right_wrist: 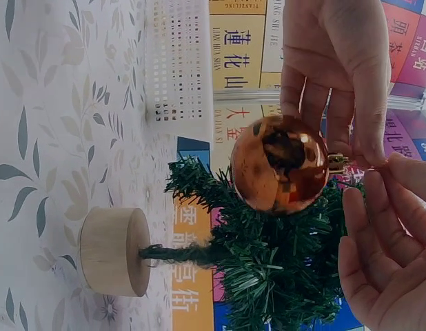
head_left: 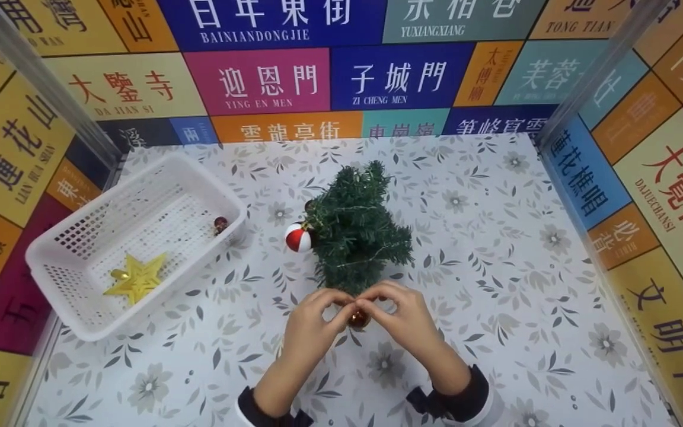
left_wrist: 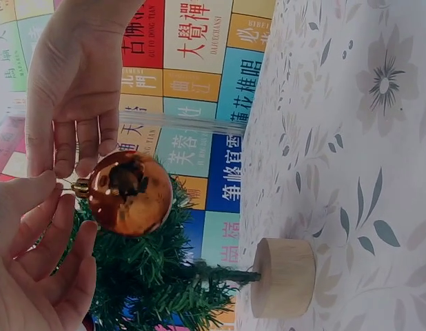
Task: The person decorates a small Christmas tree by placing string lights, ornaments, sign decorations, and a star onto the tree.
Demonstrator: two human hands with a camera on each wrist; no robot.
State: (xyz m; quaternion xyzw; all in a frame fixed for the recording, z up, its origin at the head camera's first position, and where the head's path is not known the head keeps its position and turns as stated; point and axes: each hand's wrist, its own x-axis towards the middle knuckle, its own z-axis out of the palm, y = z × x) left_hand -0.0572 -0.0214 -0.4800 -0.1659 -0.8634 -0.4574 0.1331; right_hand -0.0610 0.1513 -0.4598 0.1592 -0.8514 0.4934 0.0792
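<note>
A small green Christmas tree on a round wooden base stands before me. In front of it hangs a shiny copper-coloured bauble with a gold cap. My left hand and right hand meet above the bauble, thumb and forefinger of each pinching its thin hanging string. The left wrist view shows the fingertips right by the cap. A red-and-white ball hangs on the tree's left side, with a darker bauble partly hidden behind the branches above it.
To the left stands a white perforated plastic basket, which holds a gold star and a small dark red bauble. A floral cloth covers the table. Panels with colourful lettered signs rise at the back and both sides.
</note>
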